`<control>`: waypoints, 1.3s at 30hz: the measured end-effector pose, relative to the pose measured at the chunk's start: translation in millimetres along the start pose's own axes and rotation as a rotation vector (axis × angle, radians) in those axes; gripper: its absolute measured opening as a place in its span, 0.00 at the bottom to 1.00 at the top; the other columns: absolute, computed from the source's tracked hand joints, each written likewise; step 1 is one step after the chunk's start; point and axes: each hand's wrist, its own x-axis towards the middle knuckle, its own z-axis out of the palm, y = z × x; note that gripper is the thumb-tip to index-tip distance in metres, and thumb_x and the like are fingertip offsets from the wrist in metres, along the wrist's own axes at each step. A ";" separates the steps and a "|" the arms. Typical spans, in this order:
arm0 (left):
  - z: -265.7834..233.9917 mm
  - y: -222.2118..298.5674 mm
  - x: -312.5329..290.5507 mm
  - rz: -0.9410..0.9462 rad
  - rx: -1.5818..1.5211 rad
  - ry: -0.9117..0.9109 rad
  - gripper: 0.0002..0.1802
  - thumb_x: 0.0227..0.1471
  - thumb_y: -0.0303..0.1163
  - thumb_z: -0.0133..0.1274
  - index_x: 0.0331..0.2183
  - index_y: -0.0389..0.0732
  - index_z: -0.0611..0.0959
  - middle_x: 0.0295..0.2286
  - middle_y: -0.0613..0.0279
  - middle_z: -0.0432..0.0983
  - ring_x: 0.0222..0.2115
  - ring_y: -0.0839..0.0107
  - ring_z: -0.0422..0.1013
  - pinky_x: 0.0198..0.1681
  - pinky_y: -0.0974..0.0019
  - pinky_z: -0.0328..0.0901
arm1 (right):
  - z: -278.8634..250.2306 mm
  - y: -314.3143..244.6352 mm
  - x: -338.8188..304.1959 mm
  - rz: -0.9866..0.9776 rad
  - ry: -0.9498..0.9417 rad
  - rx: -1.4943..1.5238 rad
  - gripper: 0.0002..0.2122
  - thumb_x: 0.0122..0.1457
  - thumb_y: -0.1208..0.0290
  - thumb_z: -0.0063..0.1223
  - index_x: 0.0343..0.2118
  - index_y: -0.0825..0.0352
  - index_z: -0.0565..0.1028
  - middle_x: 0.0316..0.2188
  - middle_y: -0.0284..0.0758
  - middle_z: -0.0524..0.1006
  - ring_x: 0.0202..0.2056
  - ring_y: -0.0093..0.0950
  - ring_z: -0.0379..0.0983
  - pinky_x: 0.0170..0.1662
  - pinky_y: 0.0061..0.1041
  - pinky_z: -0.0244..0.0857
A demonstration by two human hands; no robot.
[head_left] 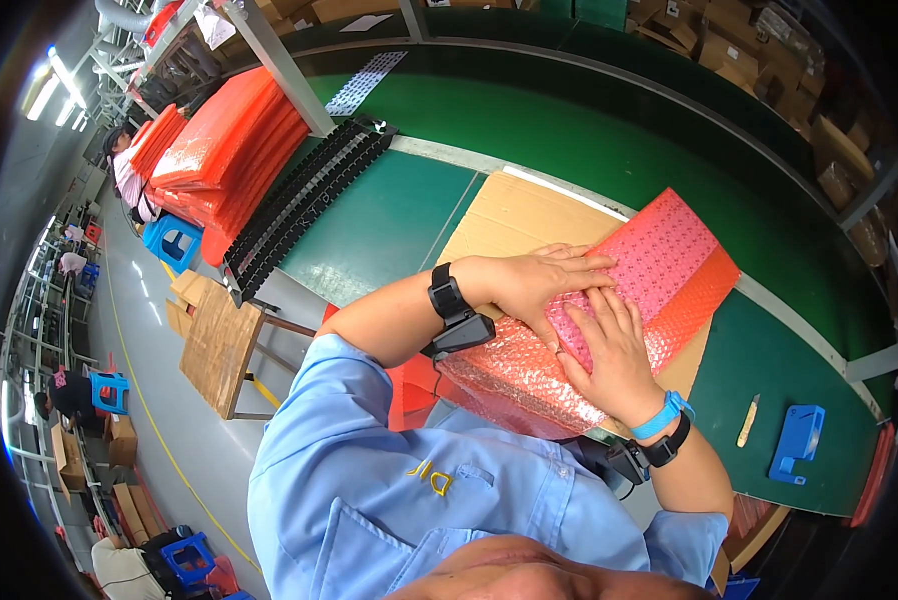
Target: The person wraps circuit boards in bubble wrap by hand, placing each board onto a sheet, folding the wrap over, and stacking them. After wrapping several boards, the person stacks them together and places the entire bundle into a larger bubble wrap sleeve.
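L hand & R hand, fingers part-spread, flat on bubble wrap; wrap glossy, dimpled, pink & red, atop tan cardboard.

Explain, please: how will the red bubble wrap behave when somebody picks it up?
The bubble wrap is probably floppy, as its near part creases and bends. Its many bubbles suggest light weight for its size. Its shiny surface may be slippery.

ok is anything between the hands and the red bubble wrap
Nothing visible: the left hand and right hand rest directly on the red bubble wrap. The cardboard sheet lies beneath it; the utility knife lies off to the right.
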 end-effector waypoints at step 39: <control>-226.4 -370.6 -194.8 -1.479 0.125 0.542 0.71 0.29 0.60 0.76 0.62 0.24 0.61 0.57 0.36 0.68 0.57 0.49 0.68 0.59 0.53 0.65 | -11.8 4.2 3.1 0.108 -0.037 0.103 0.29 0.52 0.60 0.63 0.58 0.62 0.72 0.63 0.47 0.64 0.62 0.46 0.61 0.63 0.51 0.52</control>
